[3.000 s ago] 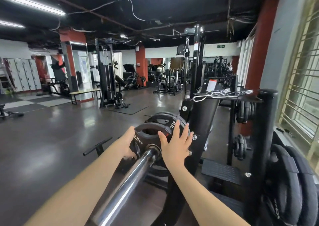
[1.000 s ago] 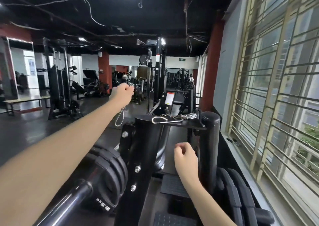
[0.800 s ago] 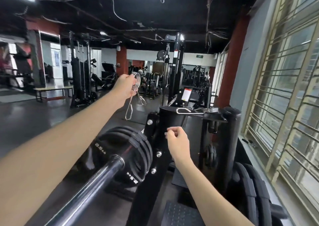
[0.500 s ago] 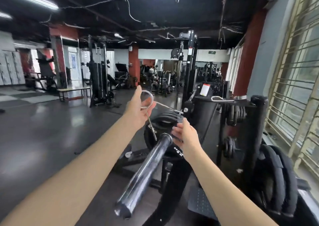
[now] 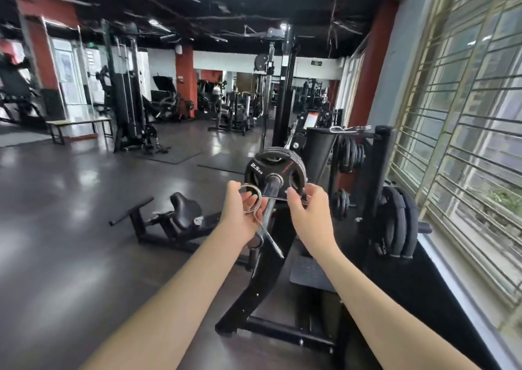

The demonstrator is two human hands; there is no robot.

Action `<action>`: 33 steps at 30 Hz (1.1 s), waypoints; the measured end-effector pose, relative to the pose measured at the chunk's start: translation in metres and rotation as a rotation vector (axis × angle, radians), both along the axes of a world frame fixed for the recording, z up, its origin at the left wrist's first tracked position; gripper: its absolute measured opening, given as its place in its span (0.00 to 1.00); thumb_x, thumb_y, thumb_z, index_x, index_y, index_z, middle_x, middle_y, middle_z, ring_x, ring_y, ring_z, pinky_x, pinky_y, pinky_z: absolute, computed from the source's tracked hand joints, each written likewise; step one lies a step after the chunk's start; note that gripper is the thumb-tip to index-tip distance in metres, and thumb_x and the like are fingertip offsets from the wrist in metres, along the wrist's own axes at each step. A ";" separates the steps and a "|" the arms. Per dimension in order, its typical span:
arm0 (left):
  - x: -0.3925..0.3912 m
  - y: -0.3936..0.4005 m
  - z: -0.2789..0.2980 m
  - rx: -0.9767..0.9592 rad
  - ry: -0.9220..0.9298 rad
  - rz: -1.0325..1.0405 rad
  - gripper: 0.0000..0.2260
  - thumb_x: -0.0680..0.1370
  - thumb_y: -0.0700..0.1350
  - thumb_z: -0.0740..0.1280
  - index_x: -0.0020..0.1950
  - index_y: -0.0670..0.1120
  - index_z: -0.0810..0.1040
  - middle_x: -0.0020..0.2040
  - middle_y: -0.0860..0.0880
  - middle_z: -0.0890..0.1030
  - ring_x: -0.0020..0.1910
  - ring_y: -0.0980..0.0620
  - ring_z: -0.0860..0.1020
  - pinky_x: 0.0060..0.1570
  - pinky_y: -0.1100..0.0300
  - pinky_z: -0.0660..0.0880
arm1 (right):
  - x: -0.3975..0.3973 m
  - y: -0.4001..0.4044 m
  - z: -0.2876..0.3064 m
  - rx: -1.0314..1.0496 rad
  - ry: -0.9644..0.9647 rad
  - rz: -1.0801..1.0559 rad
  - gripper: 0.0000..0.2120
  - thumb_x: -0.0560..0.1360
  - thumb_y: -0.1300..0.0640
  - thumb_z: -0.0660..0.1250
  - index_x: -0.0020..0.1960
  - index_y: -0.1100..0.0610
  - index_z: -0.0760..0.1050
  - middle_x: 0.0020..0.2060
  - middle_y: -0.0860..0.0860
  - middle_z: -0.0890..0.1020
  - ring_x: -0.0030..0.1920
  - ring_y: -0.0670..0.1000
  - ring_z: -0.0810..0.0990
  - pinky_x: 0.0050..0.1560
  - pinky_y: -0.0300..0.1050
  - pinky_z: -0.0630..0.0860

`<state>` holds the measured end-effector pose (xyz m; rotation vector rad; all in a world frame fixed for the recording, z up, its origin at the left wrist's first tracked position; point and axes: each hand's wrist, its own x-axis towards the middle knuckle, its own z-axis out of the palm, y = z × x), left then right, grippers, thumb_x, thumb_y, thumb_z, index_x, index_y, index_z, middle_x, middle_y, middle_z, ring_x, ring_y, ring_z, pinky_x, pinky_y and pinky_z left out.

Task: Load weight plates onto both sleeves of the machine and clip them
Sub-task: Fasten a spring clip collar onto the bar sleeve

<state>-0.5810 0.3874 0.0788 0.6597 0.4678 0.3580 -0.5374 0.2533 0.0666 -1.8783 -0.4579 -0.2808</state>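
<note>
A black weight plate marked 2.5 kg sits on the machine's steel sleeve, with more plates stacked behind it on the far side. The sleeve's bare end points toward the camera, running down between the two hands. The left hand grips a metal spring clip: its coil lies in the palm just left of the sleeve, with the fingers curled around it, and one handle slants down to the near right. The right hand pinches the clip's other handle between thumb and fingertips, just right of the sleeve and close to the plate's face. The clip is beside the sleeve, not yet on it. On the right, near the window, a storage rack holds more plates, with spare clips lying on top.
</note>
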 end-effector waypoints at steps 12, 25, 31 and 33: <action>-0.036 -0.040 -0.033 0.298 -0.027 0.024 0.09 0.73 0.52 0.62 0.42 0.46 0.69 0.31 0.47 0.74 0.21 0.50 0.70 0.19 0.65 0.59 | -0.041 -0.077 -0.043 0.268 1.286 0.570 0.45 0.75 0.37 0.68 0.78 0.68 0.60 0.77 0.66 0.64 0.76 0.70 0.63 0.66 0.71 0.70; -0.068 -0.048 -0.035 0.277 0.029 0.050 0.11 0.78 0.51 0.60 0.43 0.43 0.71 0.29 0.49 0.70 0.22 0.53 0.64 0.17 0.67 0.58 | -0.078 -0.071 -0.059 -0.144 1.072 0.945 0.33 0.67 0.43 0.78 0.68 0.48 0.71 0.77 0.48 0.66 0.74 0.46 0.66 0.80 0.55 0.56; -0.068 -0.032 -0.044 0.207 0.089 0.041 0.11 0.77 0.53 0.60 0.44 0.45 0.69 0.30 0.48 0.69 0.17 0.53 0.67 0.17 0.69 0.57 | -0.067 -0.062 -0.073 0.000 1.075 0.967 0.28 0.69 0.41 0.77 0.61 0.58 0.76 0.54 0.52 0.82 0.58 0.52 0.78 0.73 0.53 0.65; -0.065 -0.028 -0.049 0.176 0.100 0.027 0.12 0.77 0.54 0.61 0.44 0.45 0.68 0.31 0.47 0.70 0.19 0.52 0.69 0.18 0.68 0.61 | -0.061 -0.061 -0.072 -0.016 1.058 0.950 0.35 0.66 0.39 0.78 0.61 0.61 0.74 0.54 0.59 0.77 0.55 0.56 0.77 0.64 0.49 0.69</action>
